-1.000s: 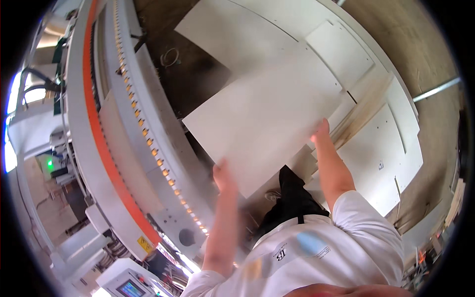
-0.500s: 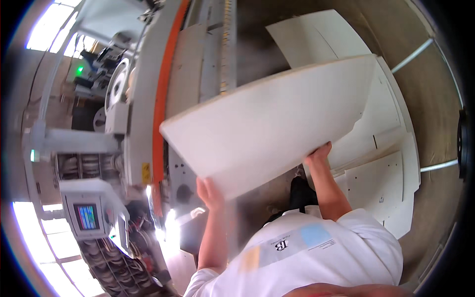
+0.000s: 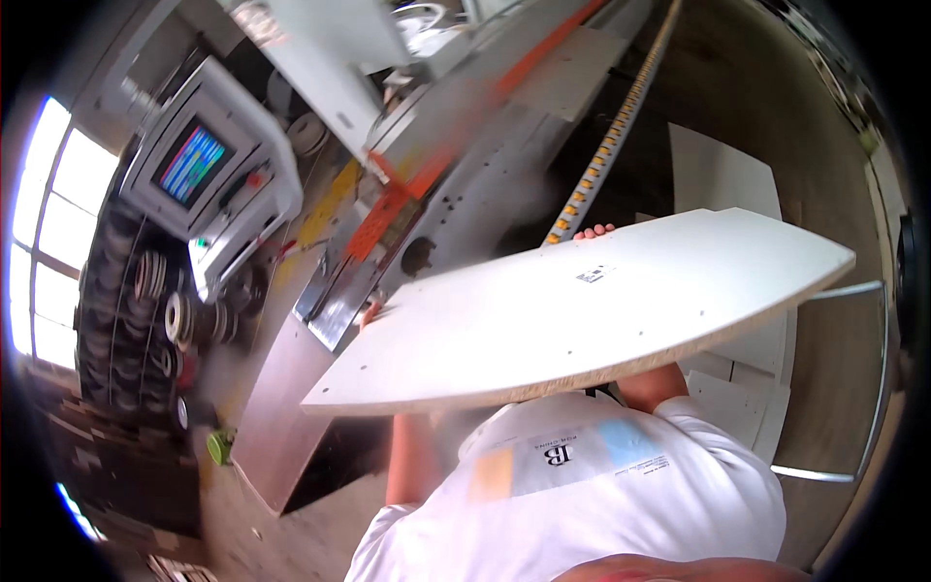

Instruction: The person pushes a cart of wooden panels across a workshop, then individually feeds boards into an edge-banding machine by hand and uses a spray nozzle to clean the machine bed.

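Note:
A white board (image 3: pixel 543 310) with drilled holes, a small printed label and a raw brownish edge spans the space in front of my chest. Both hands hold it. My left hand (image 3: pixel 371 312) grips its far left edge, mostly hidden, with only part of the fingers showing. Over the far edge curl the fingertips of my right hand (image 3: pixel 594 232); its palm is hidden beneath the board. The board covers much of both forearms. Just beyond my left hand lies the grey metal bed of a machine (image 3: pixel 475 209).
An orange strip (image 3: pixel 427 175) runs along the machine, beside a rail with yellow rollers (image 3: pixel 606 145). A control panel with a lit screen (image 3: pixel 194 160) stands left, above racked rolls (image 3: pixel 145 276). More white panels (image 3: pixel 727 407) are stacked right, near a metal tube frame (image 3: pixel 815 475).
The board has been turned over: its holes and label now face up, and its raw edge is toward me. My hands have moved to its far side. The view has swung left.

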A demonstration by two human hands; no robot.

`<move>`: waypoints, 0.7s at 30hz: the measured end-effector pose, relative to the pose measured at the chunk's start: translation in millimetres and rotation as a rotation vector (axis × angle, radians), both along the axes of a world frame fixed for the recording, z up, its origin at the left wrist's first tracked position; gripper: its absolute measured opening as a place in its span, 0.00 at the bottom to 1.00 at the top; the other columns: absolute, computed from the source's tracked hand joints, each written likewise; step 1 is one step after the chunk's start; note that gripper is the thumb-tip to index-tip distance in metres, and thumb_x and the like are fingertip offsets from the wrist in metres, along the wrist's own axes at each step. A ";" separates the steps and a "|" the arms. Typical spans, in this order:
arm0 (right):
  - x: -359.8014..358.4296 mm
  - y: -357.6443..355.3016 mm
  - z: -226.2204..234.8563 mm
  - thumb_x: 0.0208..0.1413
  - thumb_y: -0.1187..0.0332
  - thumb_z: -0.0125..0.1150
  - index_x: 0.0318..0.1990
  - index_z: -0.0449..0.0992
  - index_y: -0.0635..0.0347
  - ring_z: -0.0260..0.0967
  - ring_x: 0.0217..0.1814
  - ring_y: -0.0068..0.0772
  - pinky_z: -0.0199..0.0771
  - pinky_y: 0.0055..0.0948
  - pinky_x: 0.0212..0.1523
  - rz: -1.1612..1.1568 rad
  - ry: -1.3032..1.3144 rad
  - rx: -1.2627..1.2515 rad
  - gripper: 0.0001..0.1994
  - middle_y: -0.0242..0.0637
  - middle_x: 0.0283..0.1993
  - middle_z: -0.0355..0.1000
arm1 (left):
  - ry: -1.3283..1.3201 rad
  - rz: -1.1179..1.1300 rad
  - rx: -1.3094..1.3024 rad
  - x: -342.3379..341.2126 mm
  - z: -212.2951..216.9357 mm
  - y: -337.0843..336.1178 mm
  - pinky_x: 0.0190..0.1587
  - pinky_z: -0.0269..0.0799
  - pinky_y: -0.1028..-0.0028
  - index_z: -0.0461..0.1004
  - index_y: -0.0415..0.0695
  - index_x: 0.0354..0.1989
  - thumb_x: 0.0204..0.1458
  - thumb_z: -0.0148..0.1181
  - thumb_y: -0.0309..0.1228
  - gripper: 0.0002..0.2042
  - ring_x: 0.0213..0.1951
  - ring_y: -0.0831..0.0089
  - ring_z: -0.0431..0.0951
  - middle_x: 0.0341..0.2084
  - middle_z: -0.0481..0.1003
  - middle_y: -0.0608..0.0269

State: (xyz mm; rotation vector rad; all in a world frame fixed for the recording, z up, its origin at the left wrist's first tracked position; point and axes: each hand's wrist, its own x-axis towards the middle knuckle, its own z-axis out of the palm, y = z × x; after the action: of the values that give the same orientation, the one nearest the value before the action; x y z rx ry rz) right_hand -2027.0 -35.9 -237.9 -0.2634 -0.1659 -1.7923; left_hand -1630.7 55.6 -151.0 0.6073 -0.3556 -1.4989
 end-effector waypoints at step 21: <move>244.5 -23.2 8.1 0.70 0.49 0.44 0.60 0.73 0.55 0.69 0.62 0.42 0.69 0.47 0.65 0.326 0.001 -0.302 0.24 0.37 0.61 0.73 | 0.145 0.261 0.391 38.6 102.4 239.6 0.66 0.62 0.54 0.64 0.40 0.64 0.55 0.57 0.35 0.27 0.61 0.57 0.70 0.59 0.71 0.55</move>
State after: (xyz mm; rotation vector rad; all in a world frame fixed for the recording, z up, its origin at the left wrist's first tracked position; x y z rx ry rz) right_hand -1782.5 -59.1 -229.8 -0.4263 -0.4547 -1.4403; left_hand -1592.1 295.1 -48.6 0.8134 0.1316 -1.3560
